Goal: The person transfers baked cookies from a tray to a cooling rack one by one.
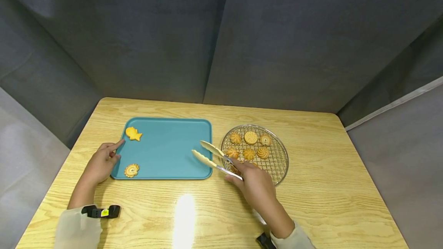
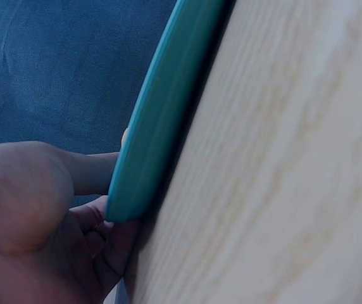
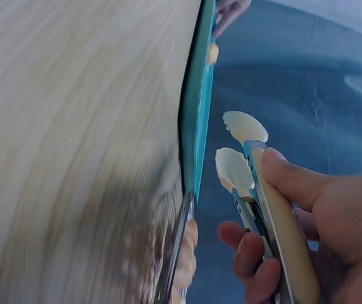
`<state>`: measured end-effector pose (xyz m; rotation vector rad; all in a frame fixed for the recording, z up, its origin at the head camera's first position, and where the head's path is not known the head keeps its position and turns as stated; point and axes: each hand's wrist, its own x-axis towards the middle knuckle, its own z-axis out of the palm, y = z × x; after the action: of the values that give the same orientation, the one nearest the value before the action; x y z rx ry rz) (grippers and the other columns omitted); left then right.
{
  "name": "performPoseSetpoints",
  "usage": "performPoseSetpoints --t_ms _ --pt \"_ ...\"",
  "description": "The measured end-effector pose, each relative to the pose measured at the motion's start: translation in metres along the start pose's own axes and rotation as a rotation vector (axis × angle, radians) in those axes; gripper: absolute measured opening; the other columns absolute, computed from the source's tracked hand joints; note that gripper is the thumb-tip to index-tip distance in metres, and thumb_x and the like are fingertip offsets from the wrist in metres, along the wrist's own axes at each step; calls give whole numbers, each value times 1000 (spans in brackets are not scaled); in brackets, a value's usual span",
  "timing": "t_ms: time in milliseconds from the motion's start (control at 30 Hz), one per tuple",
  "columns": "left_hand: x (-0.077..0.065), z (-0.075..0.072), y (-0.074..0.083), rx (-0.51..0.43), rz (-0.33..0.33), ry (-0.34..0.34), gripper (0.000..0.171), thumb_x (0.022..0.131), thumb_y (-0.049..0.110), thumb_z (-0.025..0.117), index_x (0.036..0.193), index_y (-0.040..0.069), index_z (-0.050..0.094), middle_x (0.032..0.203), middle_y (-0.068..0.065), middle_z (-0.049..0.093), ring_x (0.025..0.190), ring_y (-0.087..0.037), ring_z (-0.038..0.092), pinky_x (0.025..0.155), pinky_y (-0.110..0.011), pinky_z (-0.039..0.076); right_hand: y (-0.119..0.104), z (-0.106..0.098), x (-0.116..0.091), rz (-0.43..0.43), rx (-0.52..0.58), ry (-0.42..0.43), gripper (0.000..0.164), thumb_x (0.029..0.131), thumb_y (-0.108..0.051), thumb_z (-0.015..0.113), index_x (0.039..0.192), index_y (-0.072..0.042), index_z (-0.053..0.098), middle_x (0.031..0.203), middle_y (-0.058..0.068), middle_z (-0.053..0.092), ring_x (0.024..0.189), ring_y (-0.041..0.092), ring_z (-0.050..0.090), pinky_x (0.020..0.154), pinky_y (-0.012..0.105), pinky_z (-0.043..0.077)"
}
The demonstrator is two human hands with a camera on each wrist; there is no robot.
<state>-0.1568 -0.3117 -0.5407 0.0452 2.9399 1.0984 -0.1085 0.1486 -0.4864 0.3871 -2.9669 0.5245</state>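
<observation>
My right hand (image 1: 256, 185) grips a pair of tongs (image 3: 276, 209) with cream scalloped tips. The tips stand apart with nothing between them, above the right end of a blue-green tray (image 1: 166, 149). My left hand (image 1: 101, 162) holds the tray's left edge, its thumb over the rim (image 2: 146, 114) and the other fingers against the side. On the tray lie a fish-shaped cookie (image 1: 133, 133) at the back left and a round fluted cookie (image 1: 132, 170) at the front left. Several cookies (image 1: 250, 137) rest on a round wire rack (image 1: 282, 160); my right hand hides its front part.
The rack stands just right of the tray on a wooden table (image 1: 332, 172). Grey cloth panels (image 1: 155, 41) rise behind the table and at both sides. A black strap (image 1: 100, 211) sits on my left wrist.
</observation>
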Motion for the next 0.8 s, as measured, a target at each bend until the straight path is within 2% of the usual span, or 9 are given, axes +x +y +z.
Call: performPoseSetpoints --t_ms 133,333,533,800 --pt "0 0 1 -1 -2 1 52 104 -2 50 155 -1 42 130 -26 45 87 -27 47 65 -32 38 -13 6 4 -43 -8 -14 61 89 -50 76 142 -23 66 115 3 76 81 22 71 62 38 53" --pt "0 1 0 -3 -7 -1 52 105 -2 50 156 0 42 130 -25 46 87 -27 46 65 -31 38 -29 13 9 -97 6 -41 59 90 -51 73 142 -24 66 107 0 76 72 18 67 57 34 48" --pt "0 1 0 -1 -8 1 53 104 -3 51 156 -1 42 130 -26 46 91 -28 47 70 -35 39 -42 22 14 -125 10 -79 60 92 -53 71 143 -23 65 110 2 75 76 20 68 57 34 48" --pt "0 1 0 -4 -3 0 53 104 -4 51 156 -1 42 131 -27 46 92 -28 48 71 -36 40 -61 30 19 -190 17 -102 61 93 -54 68 144 -21 63 116 3 75 93 24 73 69 39 56"
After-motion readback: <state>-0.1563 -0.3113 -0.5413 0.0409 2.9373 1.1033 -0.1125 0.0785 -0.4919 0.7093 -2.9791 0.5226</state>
